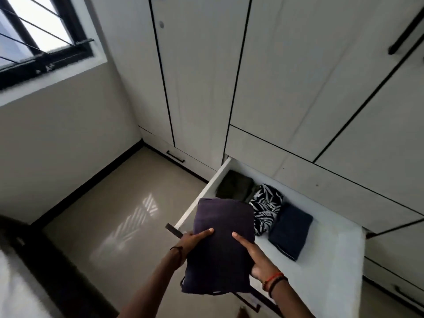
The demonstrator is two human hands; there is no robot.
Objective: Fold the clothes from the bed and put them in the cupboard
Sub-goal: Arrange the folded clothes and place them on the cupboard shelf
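A folded dark purple garment [221,239] is held between my two hands above the near left corner of an open white cupboard drawer [325,255]. My left hand [195,241] grips its left edge, thumb lying on top. My right hand [254,260] grips the right edge, thumb on top and fingers underneath. Inside the drawer lie three folded garments in a row: an olive one [235,184] at the back left, a black-and-white leaf-print one [266,207] in the middle, and a navy one [290,230] to its right.
White cupboard doors [286,76] with black handles rise behind the drawer. A shiny beige floor [128,203] spreads to the left, under a window [39,37]. A bed edge [13,283] shows at the lower left. The drawer's right half has bare white bottom.
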